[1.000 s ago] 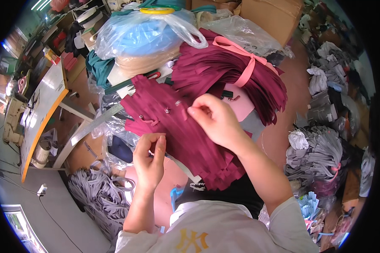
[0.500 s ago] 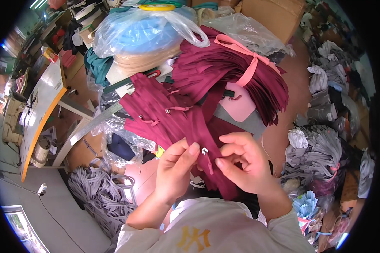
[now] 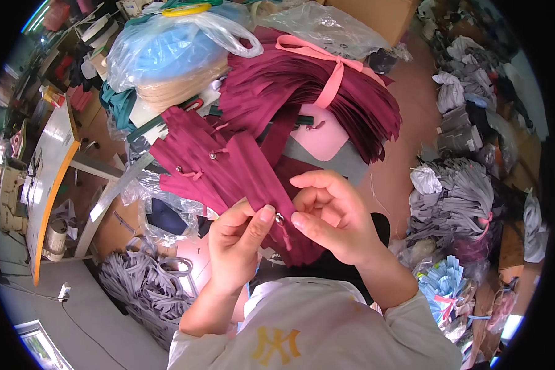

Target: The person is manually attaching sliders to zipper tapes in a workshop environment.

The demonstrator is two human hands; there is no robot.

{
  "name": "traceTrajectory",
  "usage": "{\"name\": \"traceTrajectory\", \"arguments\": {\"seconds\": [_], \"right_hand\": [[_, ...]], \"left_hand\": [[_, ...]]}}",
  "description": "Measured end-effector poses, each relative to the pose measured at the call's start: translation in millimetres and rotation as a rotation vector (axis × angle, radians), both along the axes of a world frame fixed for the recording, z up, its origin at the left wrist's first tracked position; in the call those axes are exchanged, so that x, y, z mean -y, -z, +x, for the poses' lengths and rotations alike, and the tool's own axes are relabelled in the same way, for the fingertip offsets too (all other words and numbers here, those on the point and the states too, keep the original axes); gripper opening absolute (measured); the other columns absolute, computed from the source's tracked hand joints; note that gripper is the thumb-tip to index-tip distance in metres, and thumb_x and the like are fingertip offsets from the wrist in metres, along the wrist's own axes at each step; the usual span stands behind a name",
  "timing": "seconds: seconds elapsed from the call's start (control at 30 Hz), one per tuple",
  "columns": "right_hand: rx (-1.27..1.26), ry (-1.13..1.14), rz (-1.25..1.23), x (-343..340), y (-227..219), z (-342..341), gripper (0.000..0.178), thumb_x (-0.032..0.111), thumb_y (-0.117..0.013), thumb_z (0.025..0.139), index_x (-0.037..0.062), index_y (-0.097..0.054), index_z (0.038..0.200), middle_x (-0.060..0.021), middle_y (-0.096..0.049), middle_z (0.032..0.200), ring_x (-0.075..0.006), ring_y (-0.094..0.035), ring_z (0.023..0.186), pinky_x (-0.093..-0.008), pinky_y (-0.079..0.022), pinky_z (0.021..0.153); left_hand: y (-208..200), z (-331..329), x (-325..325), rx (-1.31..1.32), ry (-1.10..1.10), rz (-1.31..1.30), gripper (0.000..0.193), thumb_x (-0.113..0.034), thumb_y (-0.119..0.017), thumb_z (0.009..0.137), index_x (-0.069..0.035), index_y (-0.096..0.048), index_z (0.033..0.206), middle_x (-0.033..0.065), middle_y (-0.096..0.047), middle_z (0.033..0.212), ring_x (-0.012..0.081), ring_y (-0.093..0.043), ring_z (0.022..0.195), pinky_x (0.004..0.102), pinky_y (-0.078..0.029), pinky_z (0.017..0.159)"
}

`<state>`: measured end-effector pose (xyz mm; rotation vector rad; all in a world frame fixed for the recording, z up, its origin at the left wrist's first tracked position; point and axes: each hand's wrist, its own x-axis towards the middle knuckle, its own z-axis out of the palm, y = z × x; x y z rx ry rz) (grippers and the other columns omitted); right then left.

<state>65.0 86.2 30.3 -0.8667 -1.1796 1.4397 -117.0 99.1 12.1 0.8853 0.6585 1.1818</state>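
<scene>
a large maroon bundle (image 3: 367, 117) of strips lies at the upper right, with a clear plastic bag (image 3: 172, 52) holding blue material just left of it. below them, loose maroon zipper strips (image 3: 194, 151) fan out, and one held strip (image 3: 264, 176) runs down over these. the right hand (image 3: 339, 222) is at its right edge, thumb and forefinger parted; whether the curled fingers grip, i cannot tell. the left hand (image 3: 237, 240) pinches the strip between thumb and forefinger. a pink ribbon (image 3: 331, 83) ties the bundle. a small silvery slider (image 3: 279, 217) sits beside the left thumb.
</scene>
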Motion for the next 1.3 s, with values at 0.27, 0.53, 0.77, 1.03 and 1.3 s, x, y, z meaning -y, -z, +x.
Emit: {"name": "traceTrajectory", "arguments": {"seconds": [0.27,0.53,0.77,1.03,1.3], "right_hand": [[-0.127,-0.065,-0.087,0.4,1.3,-2.2,0.038,-0.001,-0.059,0.097,-0.0018,-0.046,0.132,-0.0073,-0.062,0.104,-0.01,-0.061,0.094,-0.0253,-0.051,0.082],[-0.088,-0.071,-0.07,0.1,3.7,-3.4,0.038,0.001,-0.061,0.097,-0.0019,-0.047,0.132,-0.0062,-0.062,0.102,-0.0091,-0.061,0.092,-0.0242,-0.052,0.082],[-0.07,-0.05,-0.058,-0.5,-4.7,-7.8,0.04,0.001,-0.064,0.095,-0.001,-0.047,0.132,-0.0058,-0.063,0.102,-0.0083,-0.062,0.091,-0.0226,-0.052,0.08],[-0.012,-0.074,-0.054,-4.1,-0.5,-5.4,0.043,0.002,-0.066,0.095,-0.0011,-0.046,0.132,-0.0065,-0.065,0.097,-0.0076,-0.062,0.086,-0.0217,-0.05,0.075],[-0.05,-0.108,-0.075,-10.0,-2.6,-8.2,0.044,0.003,-0.066,0.095,-0.001,-0.045,0.133,-0.0053,-0.065,0.093,-0.0072,-0.061,0.085,-0.0211,-0.048,0.073]], "left_hand": [[0.5,2.5,1.4,-0.05,-0.023,0.009,0.014,-0.006,-0.06,0.1,0.002,-0.07,0.106,0.0003,-0.067,0.093,0.0042,-0.056,0.081,0.02,-0.044,0.075],[3.5,-3.0,-0.2,-0.015,-0.07,0.017,0.019,-0.01,-0.055,0.102,0.003,-0.067,0.095,0.0021,-0.062,0.087,0.0079,-0.058,0.076,0.0225,-0.047,0.067],[-5.0,-0.1,1.9,-0.054,-0.124,0.099,0.026,-0.012,-0.05,0.102,0.004,-0.06,0.083,0.0032,-0.054,0.084,0.0093,-0.05,0.07,0.0228,-0.044,0.062],[-13.3,-4.4,-0.9,-0.1,-0.094,-0.001,0.023,-0.012,-0.048,0.101,0.002,-0.058,0.085,0.0015,-0.052,0.079,0.0077,-0.051,0.064,0.0225,-0.048,0.061],[-23.7,-4.3,-9.4,-0.141,-0.093,0.0,0.013,-0.011,-0.059,0.1,-0.001,-0.064,0.094,-0.0001,-0.064,0.08,0.0049,-0.055,0.067,0.0198,-0.046,0.058]]}}
